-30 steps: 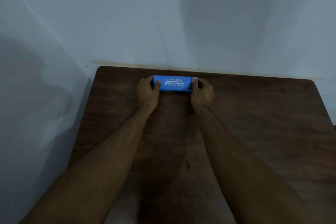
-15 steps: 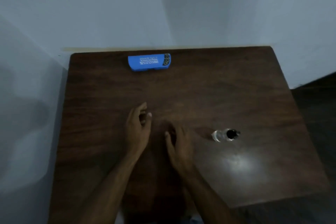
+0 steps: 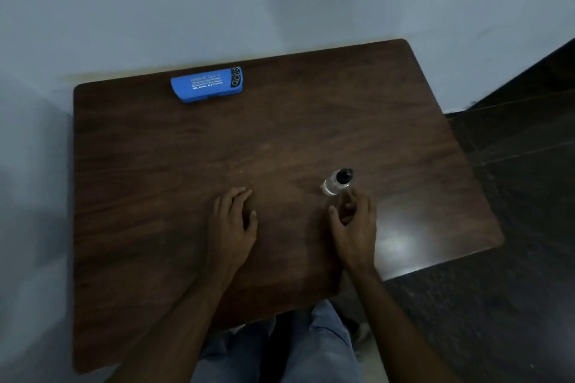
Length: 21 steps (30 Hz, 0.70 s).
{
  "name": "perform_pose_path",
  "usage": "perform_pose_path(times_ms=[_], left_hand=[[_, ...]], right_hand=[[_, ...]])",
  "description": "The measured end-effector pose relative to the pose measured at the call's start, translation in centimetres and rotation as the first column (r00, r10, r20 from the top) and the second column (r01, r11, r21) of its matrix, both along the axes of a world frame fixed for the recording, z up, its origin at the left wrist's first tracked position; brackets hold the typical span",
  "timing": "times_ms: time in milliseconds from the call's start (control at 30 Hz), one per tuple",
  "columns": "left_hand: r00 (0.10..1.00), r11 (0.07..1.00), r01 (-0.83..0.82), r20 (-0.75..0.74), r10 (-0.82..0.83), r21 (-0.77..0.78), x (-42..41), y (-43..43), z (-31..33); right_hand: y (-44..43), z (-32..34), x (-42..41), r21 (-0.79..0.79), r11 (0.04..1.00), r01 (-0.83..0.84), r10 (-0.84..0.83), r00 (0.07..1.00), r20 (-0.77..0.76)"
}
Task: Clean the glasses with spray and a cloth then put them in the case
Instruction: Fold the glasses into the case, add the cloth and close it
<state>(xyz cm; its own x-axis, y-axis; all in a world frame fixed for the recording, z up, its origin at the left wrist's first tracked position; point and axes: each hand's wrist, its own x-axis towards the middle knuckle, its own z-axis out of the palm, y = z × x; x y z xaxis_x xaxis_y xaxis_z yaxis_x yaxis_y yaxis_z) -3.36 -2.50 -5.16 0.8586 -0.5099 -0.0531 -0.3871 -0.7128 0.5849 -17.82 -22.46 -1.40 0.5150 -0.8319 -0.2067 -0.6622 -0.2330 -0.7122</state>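
The table (image 3: 155,165) is a dark wood-grain slab with rounded corners and a dull sheen toward its right edge; the blue glasses case (image 3: 207,88) lies shut along the far edge, nearer the far-left corner, a long, smooth, hard-looking box with rounded ends; white lines of print run across its lid, too blurred to read, and a black patterned patch marks its right end. The spray bottle (image 3: 336,182) stands right of the middle of the surface, small, clear-bodied and round, with a black cap. The left hand (image 3: 231,227) rests palm-down near the middle, towards the near edge, its fingers relaxed and close together, holding nothing. The right hand (image 3: 354,227) is just beside the bottle on its near side, fingers loosely curled and slightly apart, gripping nothing; whether the fingertips touch the bottle I cannot tell. Pale blue denim trousers (image 3: 280,348) show below the near edge; a plain pale wall (image 3: 217,3) rises behind; dark floor (image 3: 513,165) lies to the right.
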Motion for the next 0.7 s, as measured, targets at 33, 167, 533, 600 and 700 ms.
perform_pose_path(times_ms=[33, 167, 533, 600, 700], left_hand=[[1.0, 1.0, 0.005, 0.015, -0.006, 0.01, 0.0, 0.0, 0.0], [0.999, 0.999, 0.013, 0.042, -0.014, 0.045, 0.4, 0.0, 0.0], [0.974, 0.965, -0.163, 0.187, 0.125, 0.203, 9.8, -5.2, -0.2], [0.965, 0.95, -0.198, 0.22, 0.145, 0.242, 12.7, -6.3, -0.6], [0.95, 0.92, -0.26, 0.249, 0.189, 0.294, 15.3, -7.3, -1.6]], right_hand=[[-0.4, 0.2, 0.8, 0.017, 1.0, 0.004, -0.005, 1.0, 0.014], [-1.1, 0.1, 3.4, 0.01, 1.0, 0.011, -0.011, 1.0, 0.019], [-2.6, 0.5, 11.9, -0.043, 0.992, -0.121, 0.127, 0.976, 0.179], [-3.4, 1.1, 15.4, -0.079, 0.985, -0.15, 0.165, 0.955, 0.245], [-4.8, 2.4, 20.8, -0.11, 0.976, -0.187, 0.21, 0.937, 0.278]])
